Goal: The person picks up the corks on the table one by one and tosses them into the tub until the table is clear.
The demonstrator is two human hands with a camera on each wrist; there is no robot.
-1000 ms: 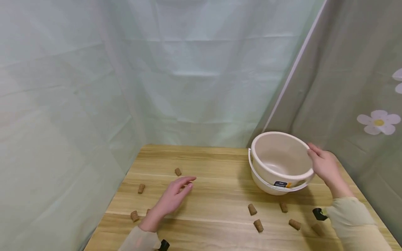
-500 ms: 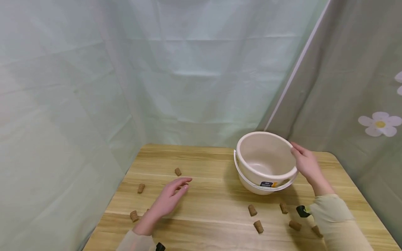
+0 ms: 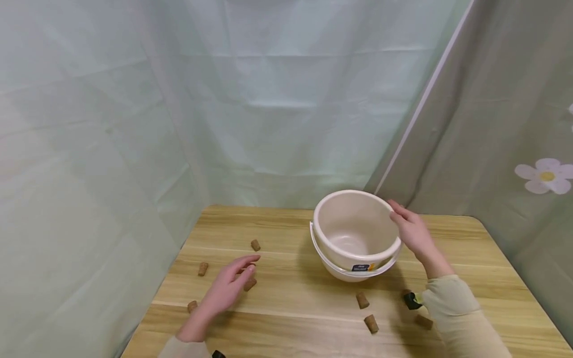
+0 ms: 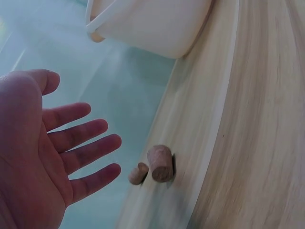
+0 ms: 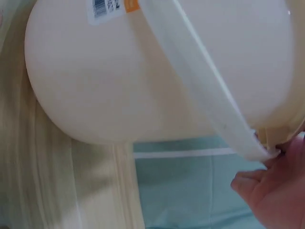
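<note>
While the right hand (image 3: pixel 414 233) pinches the rim (image 3: pixel 358 257) of the bucket (image 3: pixel 349 216), the left hand (image 3: pixel 228 283) hovers over the table (image 3: pixel 313 333), fingers loosely extended and holding nothing. Positioning the bucket, which is at the far part of the table beyond some scattered corks (image 3: pixel 370 324), seems the step in hand (whether its base touches down cannot be told). A next move likely calls for a steady grip, keeping clear of the corks.

I see the right hand (image 3: pixel 414 234) emerging from a creased cream sleeve (image 3: pixel 458 311) at lower right, a small black block (image 3: pixel 410 301) and yellow-green patch (image 3: pixel 419 298) by its cuff. Lower left, the left hand (image 3: pixel 225 287) has a similar pale sleeve (image 3: pixel 184 348) and black piece (image 3: pixel 218 354).
</note>
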